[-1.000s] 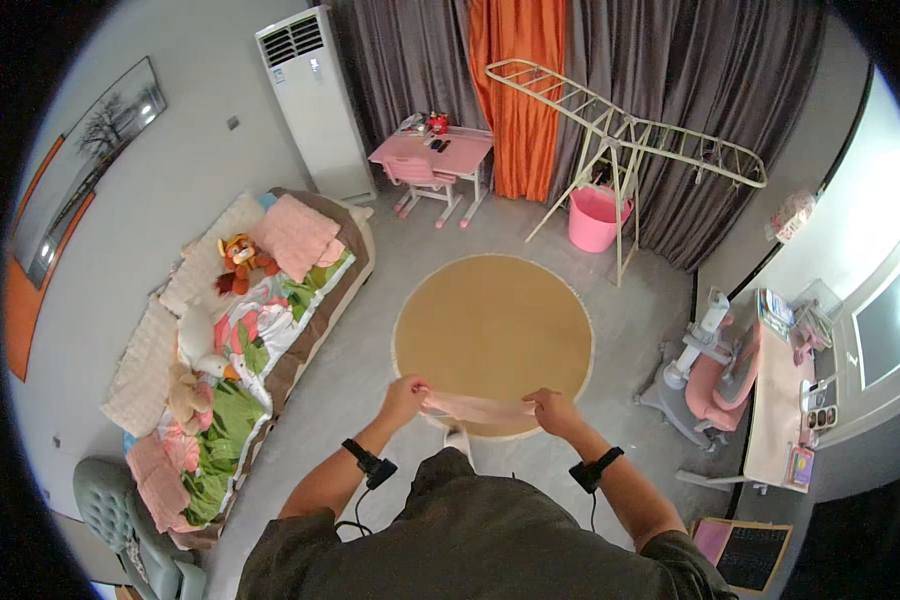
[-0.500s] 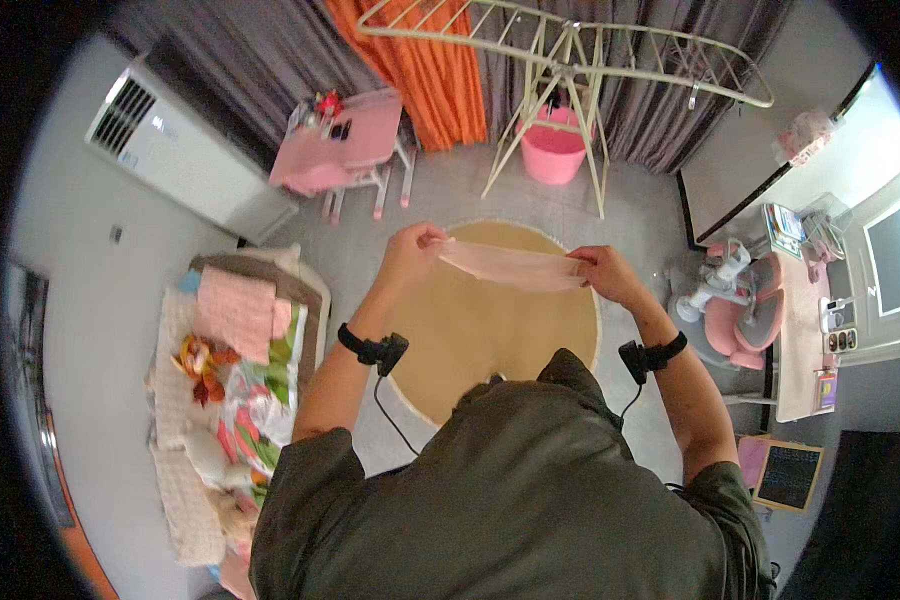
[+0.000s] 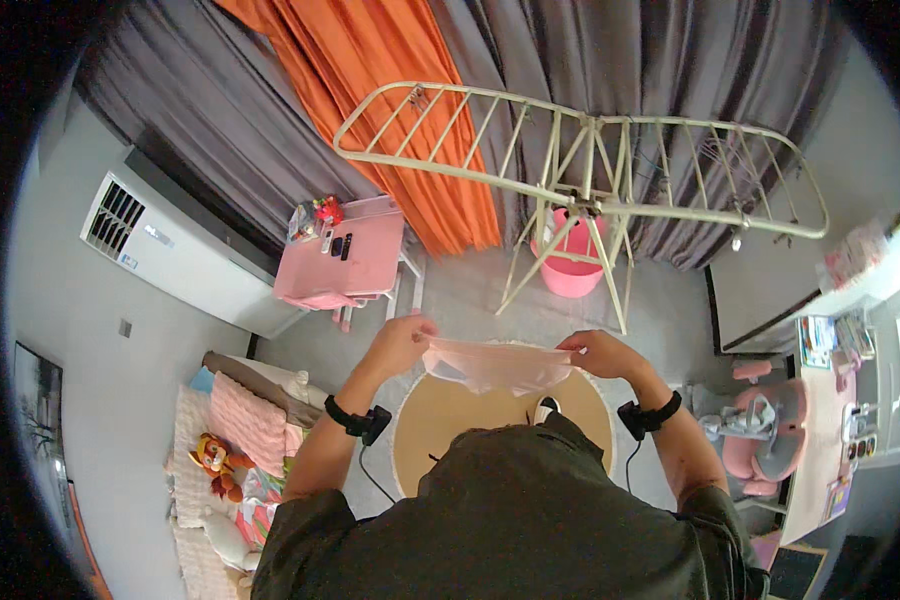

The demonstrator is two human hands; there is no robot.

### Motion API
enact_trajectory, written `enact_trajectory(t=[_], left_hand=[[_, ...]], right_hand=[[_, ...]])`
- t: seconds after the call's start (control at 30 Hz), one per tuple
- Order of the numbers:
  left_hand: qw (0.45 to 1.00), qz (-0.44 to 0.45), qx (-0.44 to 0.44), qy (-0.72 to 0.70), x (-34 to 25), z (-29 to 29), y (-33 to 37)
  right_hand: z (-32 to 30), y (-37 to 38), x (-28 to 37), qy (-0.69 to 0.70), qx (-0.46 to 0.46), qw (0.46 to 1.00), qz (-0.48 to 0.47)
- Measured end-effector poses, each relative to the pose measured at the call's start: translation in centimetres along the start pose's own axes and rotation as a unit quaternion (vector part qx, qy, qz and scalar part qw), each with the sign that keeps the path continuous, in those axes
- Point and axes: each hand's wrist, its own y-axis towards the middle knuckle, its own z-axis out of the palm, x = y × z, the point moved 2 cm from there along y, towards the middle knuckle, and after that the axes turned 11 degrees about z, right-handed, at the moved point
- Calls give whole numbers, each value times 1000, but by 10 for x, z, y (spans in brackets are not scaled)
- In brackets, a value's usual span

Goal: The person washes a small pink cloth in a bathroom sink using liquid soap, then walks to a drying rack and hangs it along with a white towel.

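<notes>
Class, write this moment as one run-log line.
left hand: pinching thin pink cloth, left end; right hand: pinching right end; cloth: spread between hands; drying rack: ahead; bucket: at rack's legs

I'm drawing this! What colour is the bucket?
The bucket is bright pink, clearest in the head view.

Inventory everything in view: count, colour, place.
cloth: 1, pale pink, between hands
rug: 1, tan, floor
rack: 1, cream, before curtains
bucket: 1, pink, under rack
curtains: several, grey, orange, far side
small desk: 1, pink, far left
air conditioner: 1, white, left
pillows: several, pink, cream, left
plush toys: 2+, orange, white, left
desk chair: 1, pink, grey, right
larger desk: 1, pale, right
shoe: 1, black-white, below
shirt: 1, dark, bottom
left hand: 1, bare, holding cloth
right hand: 1, bare, holding cloth
</notes>
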Motion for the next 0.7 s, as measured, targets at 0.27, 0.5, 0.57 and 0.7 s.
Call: enact_trajectory(t=[0.27,0.5,0.57,0.7], left_hand=[[1000,9,4,-5,38,-119,235],[982,151,-108,24,83,-246,464],[975,180,-129,22,102,-273,515],[966,222,-130,-28,138,-284,594]], right_hand=[[-168,189,22,-84,-98,992,-7],[-324,352,96,58,-248,966,44],[-342,404,97,158,-253,954,14],[-337,498,70,304,-260,916,-35]])
